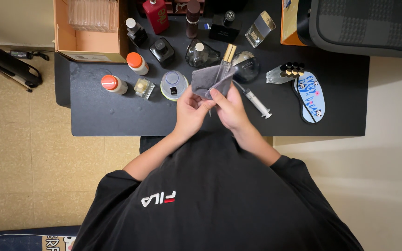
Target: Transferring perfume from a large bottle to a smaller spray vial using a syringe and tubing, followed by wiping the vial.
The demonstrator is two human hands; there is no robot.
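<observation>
I see a grey cloth bunched around a slim clear glass vial with a gold cap; the vial tilts toward one o'clock, its cap end poking out above the cloth, over the black table's middle

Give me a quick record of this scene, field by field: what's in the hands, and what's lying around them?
Left hand: grips a grey cloth
Right hand: pinches the cloth around a slim glass vial with a gold cap
Surface: black table
Right of hands: plastic syringe; blue sleep mask
Left of hands: two white bottles with orange caps; small square glass bottle
Behind: a cluster of perfume bottles, one of them red
Far left corner: open cardboard box
</observation>
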